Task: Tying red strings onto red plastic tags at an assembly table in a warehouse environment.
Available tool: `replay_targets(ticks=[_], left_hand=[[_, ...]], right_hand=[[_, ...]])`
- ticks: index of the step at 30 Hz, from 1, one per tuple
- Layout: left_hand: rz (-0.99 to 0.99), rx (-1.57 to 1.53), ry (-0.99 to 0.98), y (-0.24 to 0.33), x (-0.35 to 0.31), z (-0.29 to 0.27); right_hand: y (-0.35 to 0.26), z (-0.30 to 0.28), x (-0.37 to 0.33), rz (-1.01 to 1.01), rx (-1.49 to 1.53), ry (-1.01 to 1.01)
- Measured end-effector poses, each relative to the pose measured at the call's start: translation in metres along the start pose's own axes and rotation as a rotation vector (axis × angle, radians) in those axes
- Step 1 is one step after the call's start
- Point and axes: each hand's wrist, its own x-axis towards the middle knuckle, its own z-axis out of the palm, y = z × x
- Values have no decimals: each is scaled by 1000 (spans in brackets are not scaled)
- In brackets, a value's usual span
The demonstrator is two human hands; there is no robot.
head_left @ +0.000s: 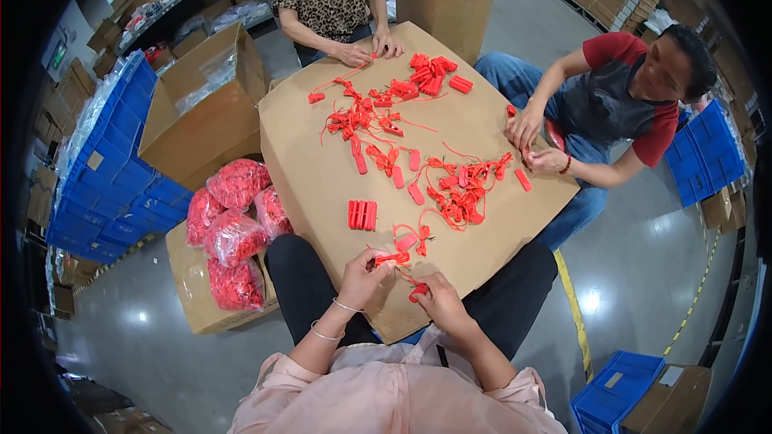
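Near the front edge of the cardboard tabletop (pixel 314 193), my left hand (pixel 363 275) pinches a looped bundle of red cord (pixel 392 259). My right hand (pixel 442 302) is closed on a small red plastic piece (pixel 419 292), with cord running from it toward the left hand. Just beyond my fingers lies a flat red piece with a knotted cord (pixel 407 241). A neat row of red plastic pieces (pixel 362 215) sits to the left of it. Farther off are a tangled heap of corded red pieces (pixel 460 201) and another pile (pixel 354 119).
Two co-workers sit at the far and right sides, their hands (pixel 370 52) (pixel 537 145) on red pieces. Stacked red pieces (pixel 430 72) lie at the far right. Bags of red goods (pixel 235 237), an open carton (pixel 201 104) and blue crates (pixel 112 169) stand left.
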Motion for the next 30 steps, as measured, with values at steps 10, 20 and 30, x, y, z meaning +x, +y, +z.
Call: replay_targets(ticks=[10,20,30], left_hand=[[-85,-111,-11,10,-5,0],[7,210,-94,9,-15,2],[-21,144,-215,10,-22,4]], right_hand=[[8,-15,-8,201,341,145],[-26,-47,1,182,896,203],[-41,-50,23,-211,327,113]])
